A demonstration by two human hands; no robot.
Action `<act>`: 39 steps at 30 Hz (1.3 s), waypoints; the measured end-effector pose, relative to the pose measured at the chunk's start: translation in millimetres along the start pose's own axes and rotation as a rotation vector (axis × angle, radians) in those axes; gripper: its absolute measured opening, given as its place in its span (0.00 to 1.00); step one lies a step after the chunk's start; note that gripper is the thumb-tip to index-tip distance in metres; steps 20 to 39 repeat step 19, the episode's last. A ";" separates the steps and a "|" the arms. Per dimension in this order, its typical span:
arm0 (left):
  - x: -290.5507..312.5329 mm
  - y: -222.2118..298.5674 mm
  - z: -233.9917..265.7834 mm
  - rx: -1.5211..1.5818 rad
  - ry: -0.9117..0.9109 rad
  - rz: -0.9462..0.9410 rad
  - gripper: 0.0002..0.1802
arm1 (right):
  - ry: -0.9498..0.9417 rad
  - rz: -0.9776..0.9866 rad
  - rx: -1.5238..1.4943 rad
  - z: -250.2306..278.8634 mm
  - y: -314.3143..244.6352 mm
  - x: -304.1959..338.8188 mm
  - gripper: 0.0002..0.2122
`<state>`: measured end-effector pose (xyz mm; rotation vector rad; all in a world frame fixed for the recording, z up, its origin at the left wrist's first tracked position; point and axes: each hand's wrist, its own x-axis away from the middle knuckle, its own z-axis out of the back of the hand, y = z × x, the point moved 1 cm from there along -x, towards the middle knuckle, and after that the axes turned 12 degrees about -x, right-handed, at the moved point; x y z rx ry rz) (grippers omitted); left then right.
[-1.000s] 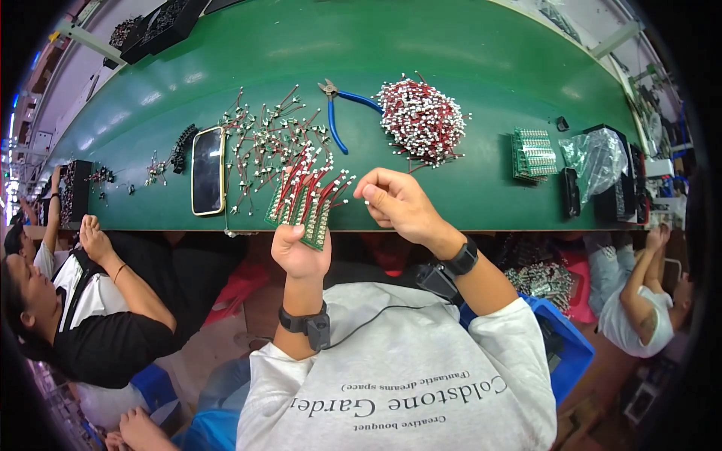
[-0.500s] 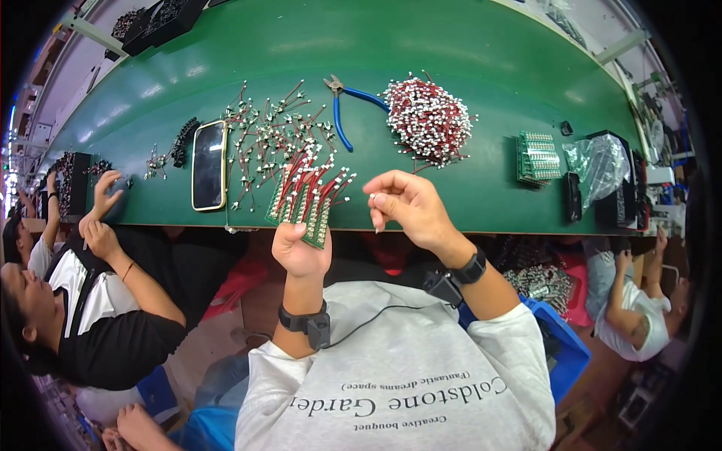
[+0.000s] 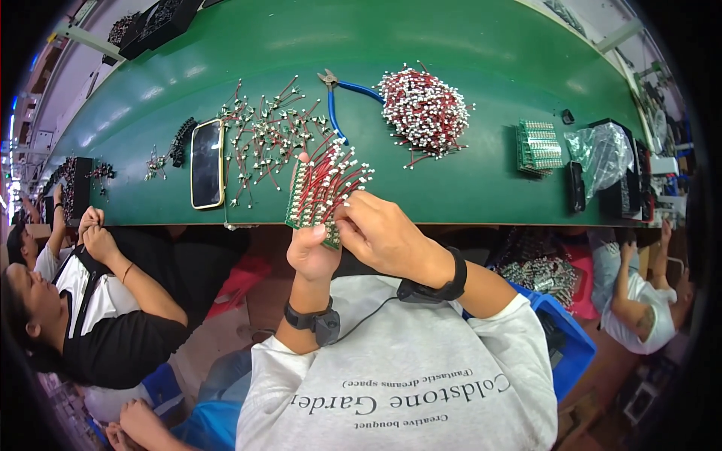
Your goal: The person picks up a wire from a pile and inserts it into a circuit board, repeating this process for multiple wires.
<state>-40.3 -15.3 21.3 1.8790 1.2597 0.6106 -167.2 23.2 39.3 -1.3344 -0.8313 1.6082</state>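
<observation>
In my left hand [image 3: 314, 254] is a green circuit board panel [image 3: 295, 201], gripped by its near end with the thumb on top. Rows of short red wires [image 3: 331, 177] with white plugs stand up from it and lean to the right. My right hand [image 3: 380, 231] is pinched at the panel's near right edge. Its fingertips touch the panel there, and what they hold is hidden. Beyond the panel, loose red wires with small boards and white plugs [image 3: 271, 131] lie scattered on the green table [image 3: 481, 195].
Blue-handled cutters [image 3: 332, 113] lie beside a heap of red wires with white plugs [image 3: 425, 113]. To the left is a phone [image 3: 207, 164]. Stacked green panels [image 3: 538, 146] and a clear plastic bag [image 3: 602, 161] are at the right. A co-worker [image 3: 113, 301] sits on my left.
My right hand has moved left and down from beside the panel to its near right edge. The left hand and panel have shifted slightly right. The left co-worker's hands have come together.
</observation>
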 end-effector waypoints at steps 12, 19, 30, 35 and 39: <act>4.9 -9.1 6.1 -0.035 0.031 0.104 0.58 | -0.100 0.022 0.392 -1.2 -14.8 0.1 0.07; 3.4 -10.1 7.4 0.035 -0.014 0.081 0.56 | -0.101 -0.101 0.289 0.9 -6.5 -2.0 0.08; 3.4 -10.1 7.4 0.035 -0.014 0.081 0.56 | -0.101 -0.101 0.289 0.9 -6.5 -2.0 0.08; 3.4 -10.1 7.4 0.035 -0.014 0.081 0.56 | -0.101 -0.101 0.289 0.9 -6.5 -2.0 0.08; 3.4 -10.1 7.4 0.035 -0.014 0.081 0.56 | -0.101 -0.101 0.289 0.9 -6.5 -2.0 0.08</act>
